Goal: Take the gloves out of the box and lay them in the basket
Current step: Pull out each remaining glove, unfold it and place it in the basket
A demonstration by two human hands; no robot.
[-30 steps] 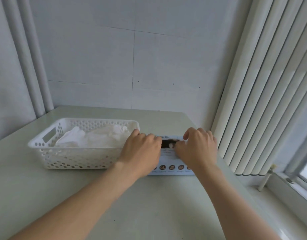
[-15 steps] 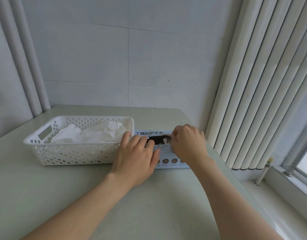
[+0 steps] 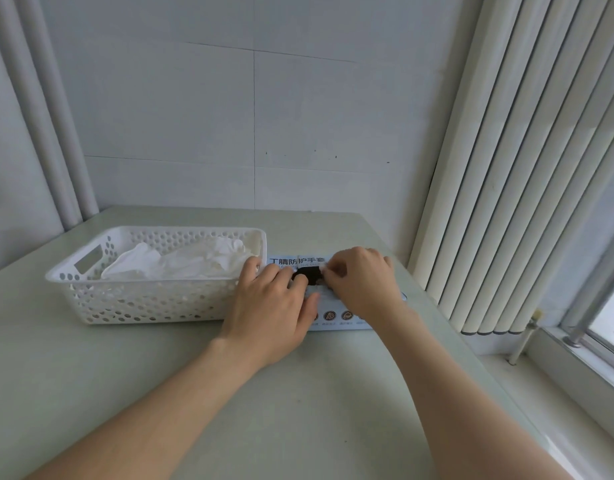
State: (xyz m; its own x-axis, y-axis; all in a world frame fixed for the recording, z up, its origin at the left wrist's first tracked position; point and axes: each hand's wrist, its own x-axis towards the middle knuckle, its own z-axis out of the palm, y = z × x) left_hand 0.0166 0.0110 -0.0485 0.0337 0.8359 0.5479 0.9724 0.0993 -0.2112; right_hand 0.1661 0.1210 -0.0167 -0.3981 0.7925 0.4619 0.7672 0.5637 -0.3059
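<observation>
Right hand (image 3: 362, 282) pinches a glove (image 3: 323, 270) at the box (image 3: 336, 322) opening — left hand (image 3: 271, 303) flat on top.

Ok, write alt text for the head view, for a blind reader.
The left hand rests on a light blue glove box while the right hand pinches a white glove at its dark opening. A white perforated basket of white gloves stands left of the box on a pale table.
</observation>
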